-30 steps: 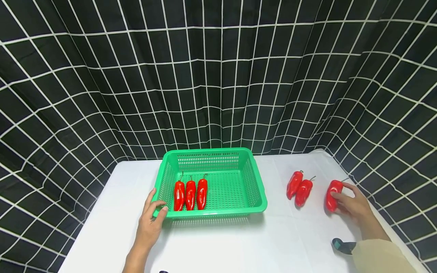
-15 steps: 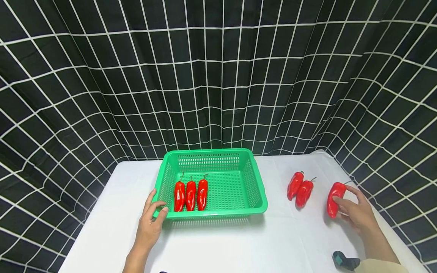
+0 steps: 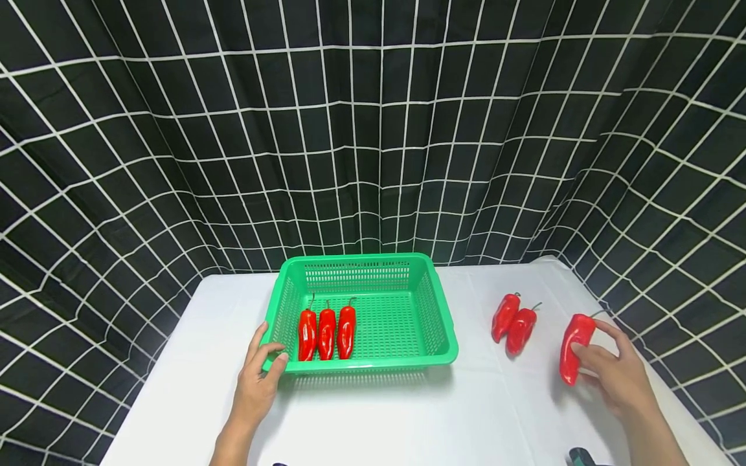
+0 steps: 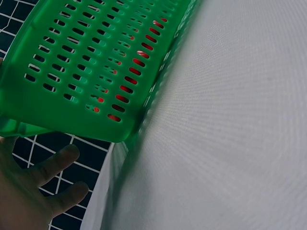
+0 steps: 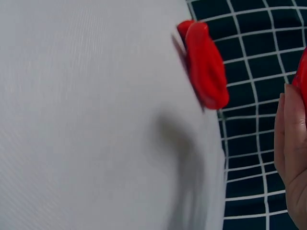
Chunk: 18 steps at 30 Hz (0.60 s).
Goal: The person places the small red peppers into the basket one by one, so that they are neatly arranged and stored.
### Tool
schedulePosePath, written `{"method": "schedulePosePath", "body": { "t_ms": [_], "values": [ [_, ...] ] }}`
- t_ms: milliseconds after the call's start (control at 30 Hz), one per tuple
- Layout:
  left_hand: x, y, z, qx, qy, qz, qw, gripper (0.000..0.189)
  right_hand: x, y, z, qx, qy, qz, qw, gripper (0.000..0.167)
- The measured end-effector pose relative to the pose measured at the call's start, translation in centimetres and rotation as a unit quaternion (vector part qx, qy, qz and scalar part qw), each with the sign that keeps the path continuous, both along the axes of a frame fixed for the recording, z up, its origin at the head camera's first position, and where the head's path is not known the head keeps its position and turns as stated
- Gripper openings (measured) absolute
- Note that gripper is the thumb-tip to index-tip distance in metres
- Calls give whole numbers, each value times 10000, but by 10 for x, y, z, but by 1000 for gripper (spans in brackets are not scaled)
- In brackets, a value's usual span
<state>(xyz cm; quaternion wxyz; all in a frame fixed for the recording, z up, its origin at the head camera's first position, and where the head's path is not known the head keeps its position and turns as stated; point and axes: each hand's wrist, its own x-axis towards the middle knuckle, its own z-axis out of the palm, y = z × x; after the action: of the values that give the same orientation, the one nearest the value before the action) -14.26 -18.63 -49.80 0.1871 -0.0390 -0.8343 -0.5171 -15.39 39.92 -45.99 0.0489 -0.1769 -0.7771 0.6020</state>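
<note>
My right hand holds a glossy red pepper with a thin stem, slightly above the white table at the far right. In the right wrist view only part of that pepper shows at the edge, by the fingers. Two more red peppers lie side by side left of this hand. My left hand grips the front left corner of a green perforated basket, thumb and a finger at the rim. Three red peppers lie upright in a row in its left half.
A white cloth covers the table. Black curtains with a white grid rise behind and at both sides. A dark object is cut off at the lower right edge, and a small dark one shows at the bottom.
My right hand has lifted the pepper off the table and drawn it slightly towards me, tilting it. The left hand and the basket stay in place.
</note>
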Motion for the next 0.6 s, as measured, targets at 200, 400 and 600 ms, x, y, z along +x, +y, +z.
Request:
{"method": "schedulePosePath", "body": {
  "t_ms": [200,400,600],
  "values": [
    [0,0,0,-30,45,-13,10000,16,12,-13,10,-113,86,-76,9999,87],
    [0,0,-1,-23,37,-23,10000,17,23,-24,16,-117,13,-250,9996,90],
    [-1,0,-1,-12,22,-23,10000,15,32,-37,23,-201,5,-458,9987,93]
  ]
}}
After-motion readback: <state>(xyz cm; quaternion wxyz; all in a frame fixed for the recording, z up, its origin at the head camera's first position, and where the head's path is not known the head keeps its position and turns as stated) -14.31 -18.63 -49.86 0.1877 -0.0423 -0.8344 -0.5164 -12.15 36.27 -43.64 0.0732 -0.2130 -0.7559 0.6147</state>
